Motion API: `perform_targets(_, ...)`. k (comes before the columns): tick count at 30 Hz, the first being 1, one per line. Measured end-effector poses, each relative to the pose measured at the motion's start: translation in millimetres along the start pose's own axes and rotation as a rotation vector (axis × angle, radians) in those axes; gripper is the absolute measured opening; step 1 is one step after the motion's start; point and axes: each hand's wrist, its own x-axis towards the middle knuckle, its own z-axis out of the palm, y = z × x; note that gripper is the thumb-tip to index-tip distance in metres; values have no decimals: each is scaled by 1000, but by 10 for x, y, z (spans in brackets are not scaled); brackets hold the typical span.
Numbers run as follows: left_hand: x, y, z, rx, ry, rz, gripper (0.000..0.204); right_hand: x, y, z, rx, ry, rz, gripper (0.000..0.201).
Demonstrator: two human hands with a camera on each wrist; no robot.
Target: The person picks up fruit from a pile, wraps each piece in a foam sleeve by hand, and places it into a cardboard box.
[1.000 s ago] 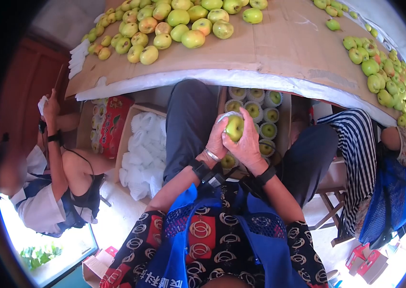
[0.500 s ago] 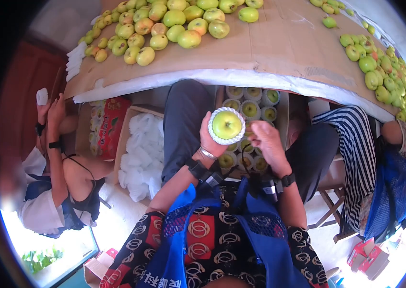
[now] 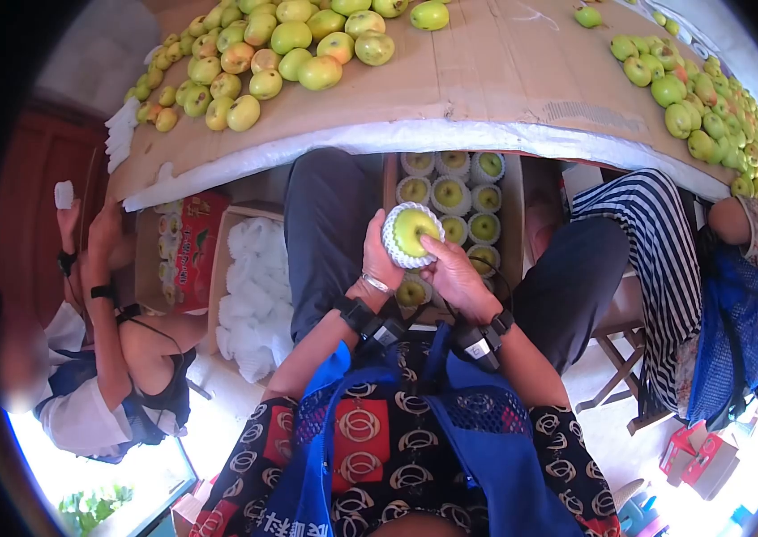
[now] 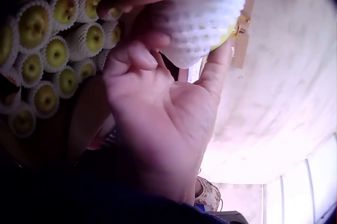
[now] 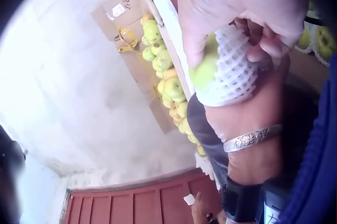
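A green apple (image 3: pixel 411 228) sits in a white foam net sleeve (image 5: pixel 237 69), its stem end bare and facing up. My left hand (image 3: pixel 380 261) holds it from the left side, with fingers about the foam in the left wrist view. From the right, my right hand (image 3: pixel 458 282) grips the same apple, thumb on the bare skin by the stem end and other fingers at the net. Below both hands stands a cardboard box (image 3: pixel 512 192) with rows of net-sleeved apples (image 3: pixel 450 195).
Loose apples (image 3: pixel 291 38) lie piled on the cardboard-topped table (image 3: pixel 477 89), with another heap (image 3: pixel 697 112) at right. A box of white foam nets (image 3: pixel 255 286) stands left of my legs, near a red carton (image 3: pixel 198 255). Another person (image 3: pixel 97 358) sits at far left.
The right hand first cupped the apple with the left, moved off to the right, and is now back on it with its thumb on top. The left hand has kept hold throughout.
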Motion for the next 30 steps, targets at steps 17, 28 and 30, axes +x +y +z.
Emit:
perform_targets(17,55,-36,-11,435,220,-117,69,847,-103,-1094,262,808,-114,39)
perform_targets(28,71,10,49,499,164,-177,51,1358,227,-1932,63,827,-54,48)
perform_targets(30,53,15,84,503,167,-180,51,1360,248,-1957,93,834,-29,48)
